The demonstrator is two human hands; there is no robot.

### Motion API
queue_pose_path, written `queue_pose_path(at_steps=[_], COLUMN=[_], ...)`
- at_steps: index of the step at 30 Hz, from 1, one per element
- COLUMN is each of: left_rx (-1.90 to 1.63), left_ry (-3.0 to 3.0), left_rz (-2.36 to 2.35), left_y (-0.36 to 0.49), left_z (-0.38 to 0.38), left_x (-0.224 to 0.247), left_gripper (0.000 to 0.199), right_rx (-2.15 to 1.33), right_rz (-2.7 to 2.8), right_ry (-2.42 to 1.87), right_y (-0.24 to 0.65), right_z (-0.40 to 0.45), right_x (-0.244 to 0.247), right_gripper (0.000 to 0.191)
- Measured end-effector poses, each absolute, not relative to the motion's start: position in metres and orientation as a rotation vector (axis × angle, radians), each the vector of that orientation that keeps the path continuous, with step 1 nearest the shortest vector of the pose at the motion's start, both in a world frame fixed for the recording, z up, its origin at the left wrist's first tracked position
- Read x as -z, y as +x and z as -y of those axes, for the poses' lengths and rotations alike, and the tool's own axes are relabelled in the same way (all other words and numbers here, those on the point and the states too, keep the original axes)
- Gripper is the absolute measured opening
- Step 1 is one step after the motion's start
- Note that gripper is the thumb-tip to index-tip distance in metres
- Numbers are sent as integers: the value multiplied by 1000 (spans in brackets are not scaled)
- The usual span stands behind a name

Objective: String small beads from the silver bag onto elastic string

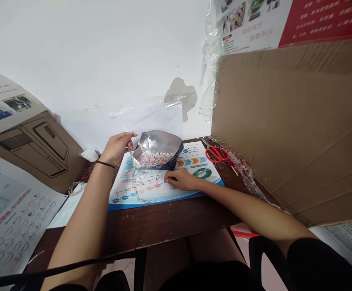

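My left hand (116, 148) is raised at the left side of a silver foil bag (159, 139), its fingers curled close to the bag's upper corner. I cannot tell whether they grip the foil. Inside the open bag lies a heap of small pastel beads (153, 159). The bag stands on a printed blue-and-white sheet (151, 198). A loose strand of beads (139, 188) curves across that sheet. My right hand (180, 180) rests on the sheet with its fingertips down, and nothing shows in it. A black band circles my left wrist.
Red-handled scissors (217, 154) and crumpled plastic film (241, 167) lie on the dark wooden table (164, 222). A large cardboard sheet (288, 121) stands to the right. A small coil of beads (76, 188) lies at left, near printed posters (15, 218). Behind is a white wall (88, 52).
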State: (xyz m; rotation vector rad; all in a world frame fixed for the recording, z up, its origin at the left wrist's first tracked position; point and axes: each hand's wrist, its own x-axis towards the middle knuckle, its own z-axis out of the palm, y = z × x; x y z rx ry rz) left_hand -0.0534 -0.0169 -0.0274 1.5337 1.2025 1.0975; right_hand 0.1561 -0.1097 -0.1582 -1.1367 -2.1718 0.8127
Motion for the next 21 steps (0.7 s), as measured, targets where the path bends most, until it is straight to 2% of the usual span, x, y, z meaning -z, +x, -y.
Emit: queue_pose_path(at_steps=[12,21], left_rx=[-1279,-1267], left_ry=[1308,1481], left_rz=[-924,-1007], left_y=[-27,-25], left_z=[5,7], left_x=[-35,-70], left_gripper=[12,16], right_rx=[-785,-796], right_rz=[2194,2188], right_ry=[-1109,-1101], right_y=[157,157], right_z=[109,109], right_x=[159,160], right_gripper=[18,19])
